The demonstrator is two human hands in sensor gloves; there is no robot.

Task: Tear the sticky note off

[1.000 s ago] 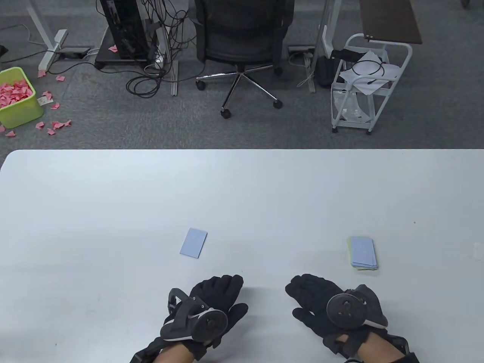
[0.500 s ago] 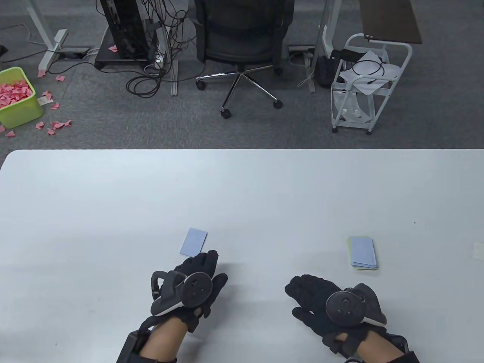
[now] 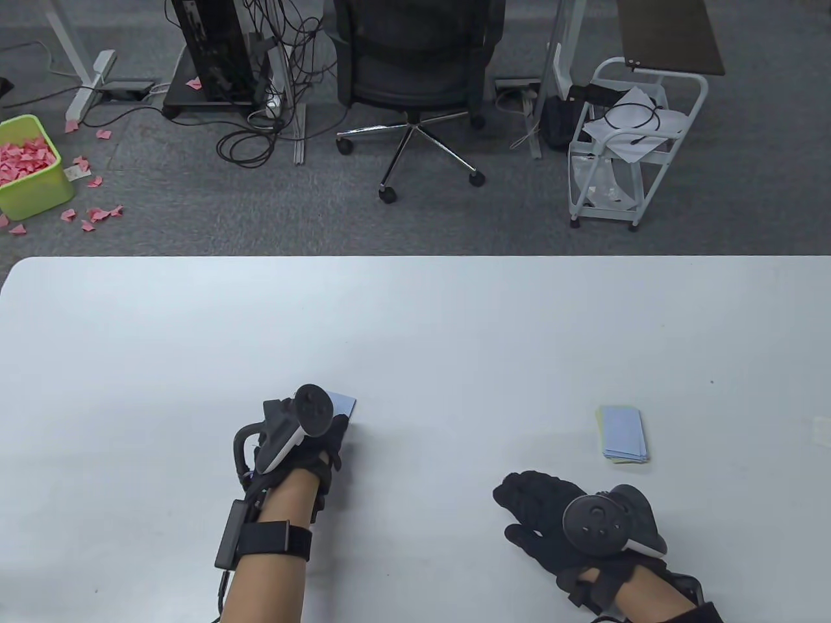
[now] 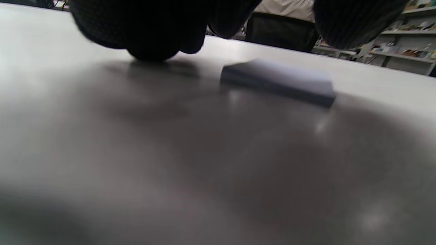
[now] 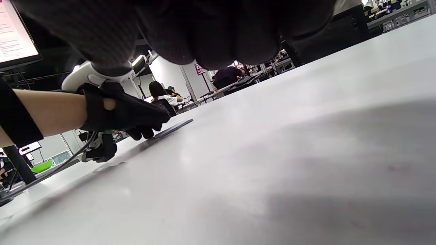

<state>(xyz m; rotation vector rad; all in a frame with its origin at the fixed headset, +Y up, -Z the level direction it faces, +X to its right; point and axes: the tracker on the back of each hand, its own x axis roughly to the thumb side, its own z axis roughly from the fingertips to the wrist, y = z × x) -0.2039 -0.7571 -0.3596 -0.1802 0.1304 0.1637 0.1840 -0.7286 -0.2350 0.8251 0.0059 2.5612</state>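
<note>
A light blue sticky note pad [image 3: 344,403] lies flat on the white table [image 3: 415,311] near the middle. My left hand [image 3: 334,425] is over the pad's near end and covers most of it. In the left wrist view the pad [image 4: 277,81] lies between my fingers [image 4: 153,47] and thumb [image 4: 354,23], which hang spread above it; one fingertip touches the table left of the pad. The right wrist view shows my left hand [image 5: 126,112] low at the pad's [image 5: 173,127] edge. My right hand [image 3: 532,500] rests flat and empty on the table at the near right.
A small stack of loose blue and pale green notes [image 3: 623,433] lies at the right, beyond my right hand. A small white slip [image 3: 821,431] sits at the table's right edge. A green bin of pink scraps [image 3: 29,165] stands on the floor far left.
My left hand has moved forward from the near edge to the pad and now covers most of it. My right hand has stayed in place.
</note>
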